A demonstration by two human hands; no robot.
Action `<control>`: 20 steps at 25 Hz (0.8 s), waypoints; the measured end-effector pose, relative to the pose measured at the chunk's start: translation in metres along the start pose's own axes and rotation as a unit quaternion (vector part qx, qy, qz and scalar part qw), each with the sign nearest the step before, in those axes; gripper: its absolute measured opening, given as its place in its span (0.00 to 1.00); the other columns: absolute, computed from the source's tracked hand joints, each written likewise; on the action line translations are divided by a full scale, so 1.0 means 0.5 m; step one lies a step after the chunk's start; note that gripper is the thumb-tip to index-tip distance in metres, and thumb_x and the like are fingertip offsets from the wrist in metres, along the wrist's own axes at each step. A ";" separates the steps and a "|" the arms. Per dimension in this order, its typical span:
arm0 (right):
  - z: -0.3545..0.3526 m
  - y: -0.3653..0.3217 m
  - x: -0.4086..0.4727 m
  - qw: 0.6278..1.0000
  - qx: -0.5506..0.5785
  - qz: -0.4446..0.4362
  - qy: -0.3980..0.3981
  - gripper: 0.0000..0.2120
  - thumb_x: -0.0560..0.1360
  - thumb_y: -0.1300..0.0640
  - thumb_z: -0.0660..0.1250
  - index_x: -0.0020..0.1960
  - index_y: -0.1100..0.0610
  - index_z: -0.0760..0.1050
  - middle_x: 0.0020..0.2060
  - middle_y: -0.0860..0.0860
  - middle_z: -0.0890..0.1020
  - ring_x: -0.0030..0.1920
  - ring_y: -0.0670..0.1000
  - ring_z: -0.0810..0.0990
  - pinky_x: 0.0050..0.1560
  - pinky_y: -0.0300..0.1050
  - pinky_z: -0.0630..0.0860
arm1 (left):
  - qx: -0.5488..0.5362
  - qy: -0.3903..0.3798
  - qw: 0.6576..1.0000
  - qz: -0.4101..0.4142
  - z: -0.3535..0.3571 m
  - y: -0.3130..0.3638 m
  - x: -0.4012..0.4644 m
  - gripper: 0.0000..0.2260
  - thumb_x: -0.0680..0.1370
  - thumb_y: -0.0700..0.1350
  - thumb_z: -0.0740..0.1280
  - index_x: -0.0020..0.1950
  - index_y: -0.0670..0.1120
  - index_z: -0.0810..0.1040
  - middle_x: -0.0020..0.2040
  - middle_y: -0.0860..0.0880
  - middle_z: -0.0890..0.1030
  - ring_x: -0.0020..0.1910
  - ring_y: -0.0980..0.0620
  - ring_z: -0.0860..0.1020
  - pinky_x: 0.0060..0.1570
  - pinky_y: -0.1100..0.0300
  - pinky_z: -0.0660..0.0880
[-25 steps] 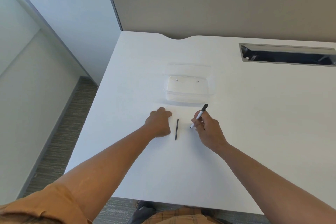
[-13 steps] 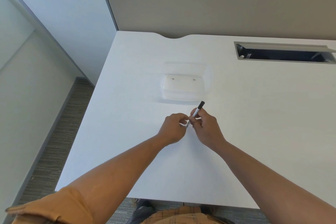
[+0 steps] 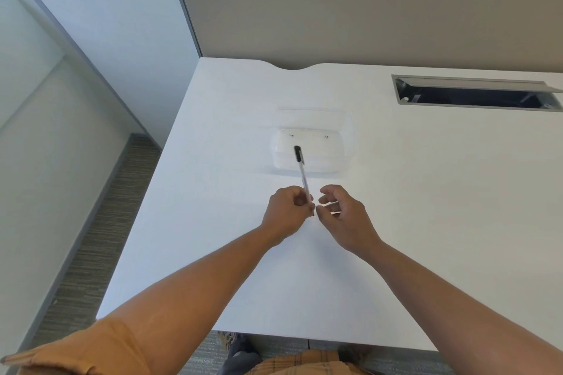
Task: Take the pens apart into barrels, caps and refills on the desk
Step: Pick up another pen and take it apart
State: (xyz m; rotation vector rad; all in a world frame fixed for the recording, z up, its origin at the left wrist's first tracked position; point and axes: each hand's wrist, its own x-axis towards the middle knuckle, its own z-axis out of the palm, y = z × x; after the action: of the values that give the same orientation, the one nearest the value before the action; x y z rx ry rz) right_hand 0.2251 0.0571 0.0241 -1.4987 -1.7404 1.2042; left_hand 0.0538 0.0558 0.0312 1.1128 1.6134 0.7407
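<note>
A pen (image 3: 304,183) with a clear barrel and a black cap at its far end sticks up out of my left hand (image 3: 286,213), tilted away from me and slightly left. That hand is closed around the pen's lower part over the white desk (image 3: 243,268). My right hand (image 3: 344,219) hovers just to the right, fingers curled and apart, with its thumb and forefinger close to the pen's lower tip. I see nothing held in it. No loose refill shows on the desk; the hands may be hiding it.
A clear plastic box (image 3: 342,161) sits on the desk just beyond the hands, behind the pen's cap. A grey cable slot (image 3: 475,94) opens at the back right. A beige partition (image 3: 365,15) runs along the far edge. The desk's left edge drops to carpet.
The pen passed from my right hand to my left and now leans left instead of right. My right hand let go and opened. The dark refill on the desk is out of sight.
</note>
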 end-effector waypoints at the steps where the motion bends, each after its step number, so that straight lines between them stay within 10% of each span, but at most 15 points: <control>1: 0.003 0.004 -0.004 1.000 -0.002 -0.001 -0.004 0.17 0.76 0.50 0.69 0.64 0.47 0.74 0.51 0.44 0.82 0.49 0.45 0.83 0.46 0.38 0.79 | -0.053 -0.008 0.998 -0.016 -0.006 0.001 -0.001 0.03 0.75 0.40 0.73 0.47 0.46 0.82 0.40 0.49 0.86 0.38 0.56 0.86 0.37 0.59 0.79; 13: 0.012 -0.011 -0.004 0.991 -0.092 -0.097 0.026 0.06 0.78 0.56 0.70 0.52 0.49 0.84 0.39 0.47 0.82 0.41 0.47 0.79 0.42 0.41 0.75 | -0.332 -0.080 0.932 -0.123 -0.021 0.008 -0.031 0.07 0.75 0.39 0.74 0.52 0.41 0.81 0.48 0.42 0.87 0.48 0.45 0.86 0.43 0.61 0.80; 17: 0.009 -0.011 -0.004 0.988 -0.109 -0.099 0.040 0.06 0.80 0.56 0.69 0.49 0.52 0.85 0.38 0.51 0.82 0.40 0.51 0.80 0.43 0.48 0.77 | -0.253 -0.083 0.957 -0.119 -0.023 0.014 -0.039 0.12 0.76 0.51 0.73 0.52 0.44 0.83 0.48 0.47 0.88 0.43 0.49 0.85 0.43 0.60 0.80; 20: 0.001 -0.008 -0.001 0.987 -0.118 -0.096 0.050 0.08 0.80 0.55 0.68 0.47 0.57 0.83 0.35 0.56 0.80 0.38 0.55 0.78 0.41 0.54 0.76 | -0.075 0.001 0.997 -0.008 -0.029 0.017 -0.046 0.20 0.75 0.63 0.69 0.34 0.48 0.76 0.29 0.55 0.78 0.26 0.55 0.75 0.30 0.62 0.72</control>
State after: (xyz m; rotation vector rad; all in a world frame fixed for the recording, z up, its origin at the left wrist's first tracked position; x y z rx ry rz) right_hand 0.2230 0.0565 0.0275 -1.4548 -1.9616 0.8356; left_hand 0.0446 0.0388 0.0519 0.9907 1.5407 0.8375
